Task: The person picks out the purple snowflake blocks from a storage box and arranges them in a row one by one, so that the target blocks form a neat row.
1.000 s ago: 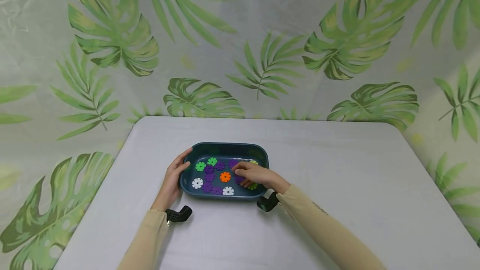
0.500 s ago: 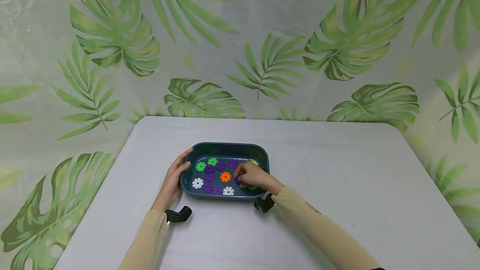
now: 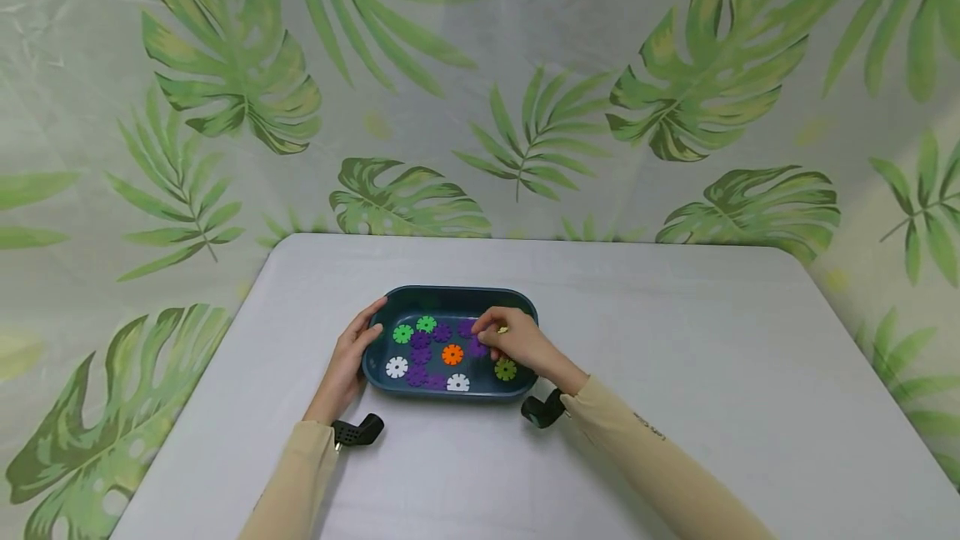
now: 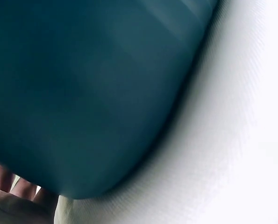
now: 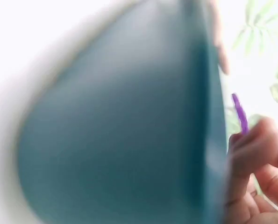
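A dark blue-green tray (image 3: 442, 300) holds several notched plastic discs lying flat. At its left end my left hand (image 3: 347, 357) grips the rim, thumb over the edge and fingers along the outside. My right hand (image 3: 521, 344) is over the right half of the tray, with its thumb and fingers pinching a purple disc (image 5: 240, 113), seen edge-on above the fingertips in the right wrist view. An orange disc (image 3: 452, 354) lies left of this hand, and a yellow-green disc (image 3: 506, 369) lies just below it. In the left wrist view, the tray's outer side mostly covers the hand.
More discs lie in the tray, including a white disc (image 3: 397, 367), a green disc (image 3: 402, 333) and a cluster of purple discs (image 3: 417, 357). A white-covered table (image 3: 675, 340) stands before a leaf-print cloth (image 3: 420, 90). Both wrists wear black camera mounts (image 3: 360, 430).
My right hand dips and closes its fingers among the purple discs, then rises slightly to the right, uncovering the yellow-green disc. The left hand stays on the rim.
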`<control>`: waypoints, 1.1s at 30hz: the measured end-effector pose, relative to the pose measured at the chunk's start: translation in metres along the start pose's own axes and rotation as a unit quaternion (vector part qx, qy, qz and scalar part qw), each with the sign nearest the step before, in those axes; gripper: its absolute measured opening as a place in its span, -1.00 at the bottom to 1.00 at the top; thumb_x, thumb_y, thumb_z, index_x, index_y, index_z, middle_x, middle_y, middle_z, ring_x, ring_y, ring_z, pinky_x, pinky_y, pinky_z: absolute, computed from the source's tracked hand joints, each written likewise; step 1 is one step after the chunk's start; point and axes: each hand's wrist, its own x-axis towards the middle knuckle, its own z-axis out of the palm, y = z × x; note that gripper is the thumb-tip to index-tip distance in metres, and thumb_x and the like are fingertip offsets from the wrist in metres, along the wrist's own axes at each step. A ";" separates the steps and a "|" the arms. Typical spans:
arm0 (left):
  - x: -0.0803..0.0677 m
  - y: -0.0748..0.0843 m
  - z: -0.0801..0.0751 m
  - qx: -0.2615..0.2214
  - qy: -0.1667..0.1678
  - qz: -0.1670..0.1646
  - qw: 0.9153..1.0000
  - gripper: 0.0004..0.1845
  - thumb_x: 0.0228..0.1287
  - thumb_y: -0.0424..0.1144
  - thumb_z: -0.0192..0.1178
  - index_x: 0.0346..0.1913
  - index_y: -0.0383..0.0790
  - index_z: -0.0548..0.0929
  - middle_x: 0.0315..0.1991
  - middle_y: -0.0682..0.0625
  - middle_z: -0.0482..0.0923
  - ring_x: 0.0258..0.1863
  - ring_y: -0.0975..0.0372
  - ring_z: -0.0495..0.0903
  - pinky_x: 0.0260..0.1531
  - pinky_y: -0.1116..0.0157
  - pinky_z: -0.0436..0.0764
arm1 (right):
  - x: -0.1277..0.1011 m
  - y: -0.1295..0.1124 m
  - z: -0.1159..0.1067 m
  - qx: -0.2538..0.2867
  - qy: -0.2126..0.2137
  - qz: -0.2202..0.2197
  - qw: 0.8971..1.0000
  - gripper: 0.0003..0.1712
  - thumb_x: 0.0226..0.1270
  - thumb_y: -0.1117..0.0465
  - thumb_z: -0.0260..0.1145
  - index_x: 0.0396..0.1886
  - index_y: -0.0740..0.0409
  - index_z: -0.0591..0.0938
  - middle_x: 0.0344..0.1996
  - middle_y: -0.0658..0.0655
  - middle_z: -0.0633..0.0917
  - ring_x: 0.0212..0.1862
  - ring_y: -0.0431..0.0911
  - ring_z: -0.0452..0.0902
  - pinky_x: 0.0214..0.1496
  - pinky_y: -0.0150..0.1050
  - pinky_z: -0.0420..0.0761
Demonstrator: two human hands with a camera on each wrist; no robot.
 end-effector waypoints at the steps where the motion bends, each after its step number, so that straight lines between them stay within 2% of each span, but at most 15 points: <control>1: 0.000 0.000 0.000 0.004 0.001 0.001 1.000 -0.52 0.48 -0.28 -0.03 0.42 -0.09 0.29 0.46 0.09 0.07 0.41 0.26 0.03 0.29 0.25 0.17 | -0.003 0.000 -0.006 0.014 0.004 0.001 1.000 -0.87 0.35 0.36 0.19 -0.17 0.31 0.61 -0.50 0.15 0.58 -0.57 -0.08 0.47 -0.41 -0.09 0.62; 6: 0.000 0.000 0.001 0.024 0.006 0.011 1.000 -0.52 0.48 -0.29 -0.03 0.41 -0.11 0.30 0.46 0.04 0.08 0.42 0.23 0.01 0.34 0.18 0.10 | -0.016 0.012 -0.044 0.054 0.050 0.013 0.997 -0.78 0.37 0.33 0.15 -0.08 0.38 0.58 -0.42 0.20 0.61 -0.52 -0.12 0.46 -0.41 -0.20 0.59; 10: 0.000 0.001 0.000 0.040 0.009 0.022 0.999 -0.53 0.49 -0.31 -0.06 0.41 -0.14 0.30 0.46 0.02 0.10 0.43 0.23 0.01 0.36 0.18 0.05 | -0.024 0.035 -0.071 0.062 0.103 0.038 0.992 -0.76 0.38 0.34 0.13 -0.07 0.43 0.55 -0.41 0.15 0.59 -0.50 -0.16 0.45 -0.41 -0.28 0.58; 13: 0.000 0.002 0.000 0.050 0.010 0.028 0.998 -0.53 0.49 -0.32 -0.06 0.41 -0.15 0.31 0.45 0.03 0.12 0.43 0.26 0.02 0.37 0.20 0.04 | -0.028 0.053 -0.083 0.058 0.114 0.062 0.990 -0.76 0.38 0.37 0.10 -0.06 0.47 0.53 -0.41 0.15 0.58 -0.50 -0.17 0.47 -0.39 -0.29 0.61; 17: -0.004 0.008 0.002 0.051 0.003 0.028 0.998 -0.53 0.49 -0.34 -0.07 0.41 -0.19 0.29 0.45 0.01 0.11 0.43 0.26 0.00 0.37 0.22 0.02 | -0.032 0.067 -0.085 0.043 0.096 0.080 0.991 -0.75 0.35 0.43 0.06 -0.06 0.53 0.50 -0.42 0.24 0.60 -0.51 -0.13 0.53 -0.38 -0.25 0.63; 22: -0.005 0.008 0.004 0.052 0.006 0.028 0.998 -0.53 0.49 -0.34 -0.07 0.42 -0.18 0.29 0.45 0.02 0.10 0.43 0.26 -0.01 0.38 0.22 0.00 | -0.028 0.078 -0.081 0.002 0.080 0.089 0.993 -0.74 0.33 0.47 0.00 -0.07 0.52 0.50 -0.48 0.26 0.65 -0.51 -0.09 0.61 -0.40 -0.27 0.64; 24: -0.002 0.002 0.001 0.055 0.008 0.035 0.998 -0.54 0.49 -0.31 -0.06 0.41 -0.15 0.31 0.44 0.04 0.12 0.43 0.27 0.00 0.38 0.22 0.00 | -0.025 0.082 -0.080 -0.016 0.075 0.092 0.993 -0.74 0.33 0.47 -0.02 -0.08 0.49 0.51 -0.49 0.24 0.65 -0.53 -0.10 0.62 -0.43 -0.30 0.63; 27: -0.001 0.001 0.001 0.059 0.005 0.039 0.997 -0.54 0.50 -0.28 -0.05 0.41 -0.13 0.31 0.44 0.04 0.12 0.43 0.27 -0.01 0.38 0.22 -0.01 | -0.024 0.074 -0.080 -0.023 0.082 0.088 0.992 -0.74 0.34 0.47 -0.01 -0.07 0.47 0.52 -0.41 0.29 0.61 -0.53 -0.10 0.61 -0.44 -0.30 0.63; 29: -0.001 0.000 0.001 0.067 0.004 0.043 0.997 -0.54 0.50 -0.27 -0.05 0.41 -0.12 0.32 0.44 0.04 0.12 0.43 0.26 -0.01 0.38 0.21 -0.02 | -0.024 0.065 -0.079 -0.015 0.097 0.070 0.993 -0.75 0.37 0.45 0.01 -0.05 0.47 0.51 -0.32 0.35 0.58 -0.51 -0.09 0.62 -0.42 -0.29 0.64; 31: -0.001 0.000 0.000 0.071 0.004 0.045 0.996 -0.53 0.50 -0.27 -0.05 0.41 -0.12 0.31 0.44 0.04 0.13 0.44 0.26 -0.02 0.38 0.21 -0.03 | -0.024 0.053 -0.076 0.009 0.113 0.041 0.993 -0.75 0.41 0.42 0.03 -0.01 0.46 0.51 -0.22 0.41 0.54 -0.46 -0.07 0.63 -0.38 -0.27 0.65; 33: -0.001 -0.001 -0.001 0.073 0.005 0.047 0.996 -0.54 0.50 -0.27 -0.06 0.41 -0.12 0.31 0.44 0.04 0.12 0.44 0.25 -0.03 0.38 0.20 -0.04 | -0.024 0.040 -0.070 0.045 0.110 0.008 0.993 -0.73 0.44 0.39 0.05 0.04 0.47 0.48 -0.12 0.45 0.50 -0.39 -0.01 0.64 -0.31 -0.24 0.66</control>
